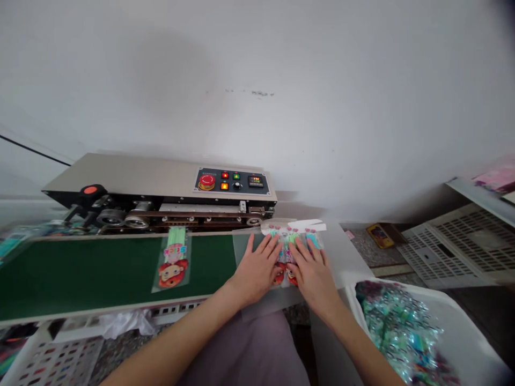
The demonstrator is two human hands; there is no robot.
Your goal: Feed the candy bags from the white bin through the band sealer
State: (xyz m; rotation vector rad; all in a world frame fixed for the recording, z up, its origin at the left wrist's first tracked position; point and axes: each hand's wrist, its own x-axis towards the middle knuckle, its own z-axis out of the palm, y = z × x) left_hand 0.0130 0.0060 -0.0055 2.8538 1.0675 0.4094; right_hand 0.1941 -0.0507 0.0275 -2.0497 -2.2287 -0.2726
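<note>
At the right end of the green conveyor belt [80,273], on a pale translucent feed plate [348,260], a row of small clear packets [286,238] lies flat, side by side, their open tops pointing toward the far edge. The left hand [257,271] is open, palm down, fingers spread across the left packets. The right hand [311,273] is likewise open and flat on the right ones. Neither hand grips anything; both press from above. Behind the belt stands the sealing machine [161,179], its control panel [231,181] lit. A single packet [174,262] of the same kind lies alone further left on the belt, well apart from the hands. To the near right a white tub [458,311] holds a heap of similar glossy packets, and a white slatted crate [454,241] sits beyond it. Judgement on handling: the packets appear very light, thin and limp, with a slick film skin that would slide readily on the plate and over one another. The contents look slender and soft rather than brittle. Flat finger pressure from above suits moving them as a group. For lifting one alone, a pinch at the lower printed end, clear of the open top, seems the safest hold.
</note>
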